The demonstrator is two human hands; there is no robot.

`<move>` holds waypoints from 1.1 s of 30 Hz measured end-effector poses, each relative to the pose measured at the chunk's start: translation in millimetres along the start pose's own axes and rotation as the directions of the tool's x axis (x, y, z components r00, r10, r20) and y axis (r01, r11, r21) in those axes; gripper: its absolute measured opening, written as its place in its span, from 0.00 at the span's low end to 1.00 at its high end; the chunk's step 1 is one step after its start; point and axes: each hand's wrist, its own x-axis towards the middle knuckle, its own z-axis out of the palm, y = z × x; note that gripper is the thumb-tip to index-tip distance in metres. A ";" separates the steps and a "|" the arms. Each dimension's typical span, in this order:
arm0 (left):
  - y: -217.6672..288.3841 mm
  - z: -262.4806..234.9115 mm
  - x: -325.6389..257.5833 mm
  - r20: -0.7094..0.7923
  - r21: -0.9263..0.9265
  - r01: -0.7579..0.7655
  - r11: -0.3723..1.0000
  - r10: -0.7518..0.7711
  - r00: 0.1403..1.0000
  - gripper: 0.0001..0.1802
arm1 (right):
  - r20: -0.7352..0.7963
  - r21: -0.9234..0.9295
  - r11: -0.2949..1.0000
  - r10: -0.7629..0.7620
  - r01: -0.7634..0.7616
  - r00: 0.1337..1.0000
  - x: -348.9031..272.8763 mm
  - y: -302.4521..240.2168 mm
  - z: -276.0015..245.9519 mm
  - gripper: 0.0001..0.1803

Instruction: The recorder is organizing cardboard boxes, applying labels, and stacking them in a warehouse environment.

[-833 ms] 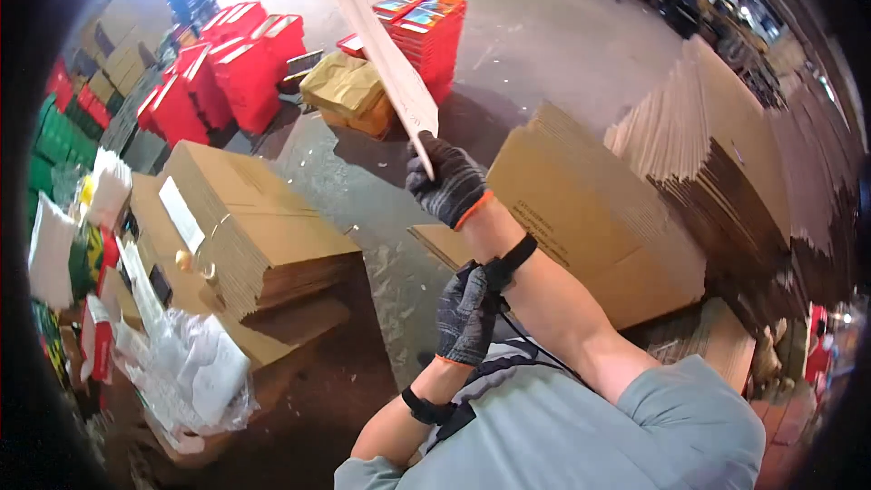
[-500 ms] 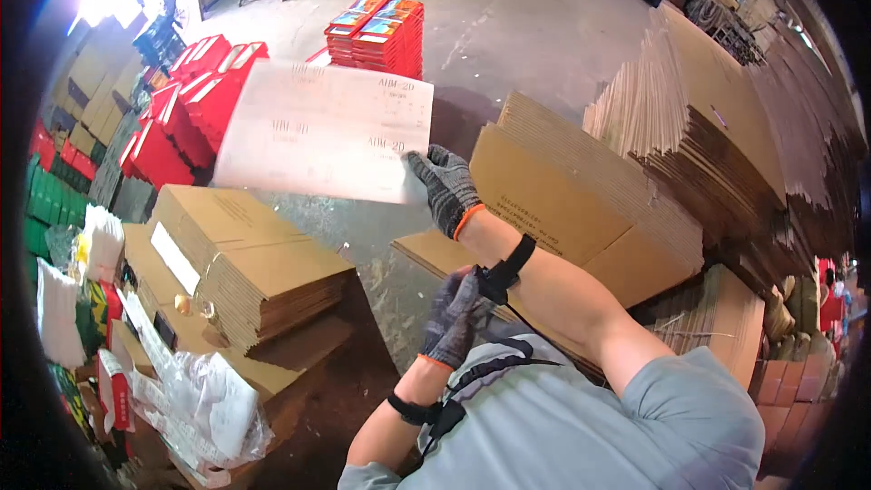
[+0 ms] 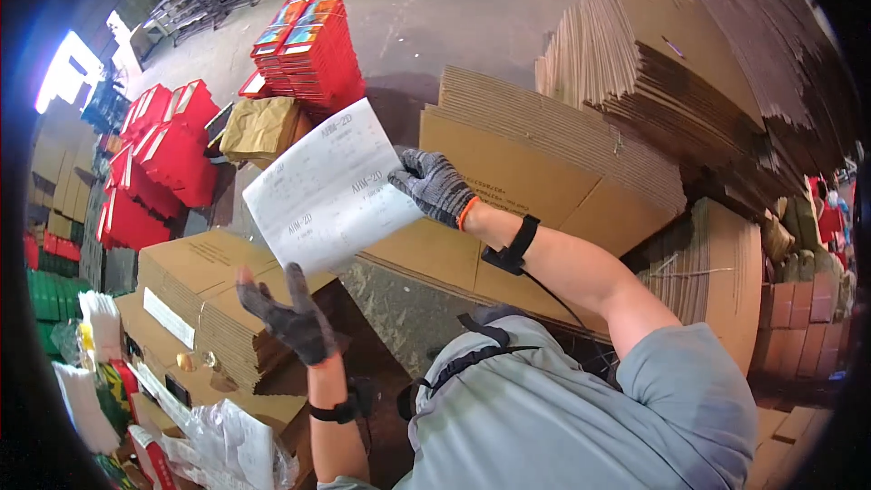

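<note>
A white printed sheet of paper [image 3: 331,186] is held up in front of me, tilted, its right edge pinched by my right hand [image 3: 435,186] in a grey knitted glove. My left hand [image 3: 290,313], gloved in the same grey, is raised just below the sheet's lower left corner, fingers spread and somewhat blurred. One fingertip overlaps the sheet's lower edge; whether it touches the paper I cannot tell. Below and left of the sheet lies a tied bundle of flattened cardboard boxes [image 3: 213,295], partly behind my left hand.
More flattened cardboard [image 3: 535,172] leans at the right, with a taller cardboard stack [image 3: 671,45] behind. Red trays [image 3: 313,50] and red stacks [image 3: 172,150] stand on the floor ahead. A brown package [image 3: 259,127] sits behind the sheet. Clear plastic wrapping [image 3: 240,445] lies at lower left.
My left hand has moved away from my right forearm, out to the left, and its fingers have spread. The sheet has swung lower and tilted, still in my right hand. The view has shifted.
</note>
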 end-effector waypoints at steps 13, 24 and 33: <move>-49.5 73.2 8.3 0.818 -0.273 0.938 0.214 -0.462 0.343 0.22 | 0.049 0.043 0.968 0.247 -0.249 0.968 -44.6 25.1 -117.6 0.11; 7.5 143.8 23.6 0.712 -0.172 0.886 0.431 -0.567 0.414 0.17 | -0.011 0.178 0.911 0.381 -0.373 0.925 -21.9 82.8 -155.5 0.08; 14.1 170.8 9.3 0.816 -0.141 0.798 0.585 -0.388 0.429 0.20 | -0.071 0.276 0.823 0.533 -0.497 0.843 -27.3 112.4 -167.5 0.10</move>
